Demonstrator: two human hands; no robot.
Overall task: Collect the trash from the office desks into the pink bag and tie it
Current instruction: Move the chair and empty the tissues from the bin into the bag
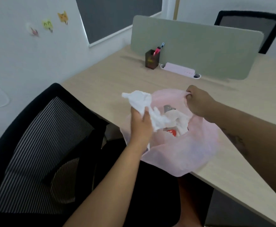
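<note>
Two hands shared work: right hand [198, 102] pinched far rim of pink bag [183, 148], lifting mouth wide over desk [101, 86] edge. Left hand [140, 123] clenched crumpled tissue [142, 102] just above near rim, likely ready to drop beside trash below.

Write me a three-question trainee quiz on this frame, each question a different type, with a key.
1. True or false: the right hand holds the pink bag open by its rim.
2. What does the left hand grip? A) the white crumpled tissue B) a pen C) a cup
3. Which red item already lies inside the bag?

Key
1. True: its fingers pinch the far rim.
2. A.
3. A red-labelled container; its type is unclear.
</note>
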